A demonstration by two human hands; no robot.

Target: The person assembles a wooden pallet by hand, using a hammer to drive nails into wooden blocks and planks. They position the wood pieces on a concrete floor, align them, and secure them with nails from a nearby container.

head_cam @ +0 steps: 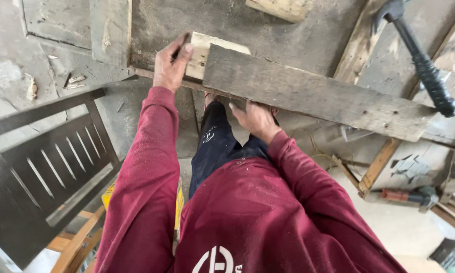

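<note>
Grey weathered wooden plank [313, 93] lies across the frame edge before me. My left hand [170, 63] closes on a pale wooden block [207, 50] at its end; my right hand [255, 119] grips its near edge. I judge it stiff, rough, fairly heavy.

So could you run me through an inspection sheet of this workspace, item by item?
Surface: dusty concrete floor.
Job's things: grey weathered plank; pale wood block at its end.
Clutter: hammer, power tool, wood chips.
Grippers: left hand grips the block; right hand holds the plank's near edge.
Cables: nothing seen.
Surroundings: dark slatted chair back, wooden frame.
</note>
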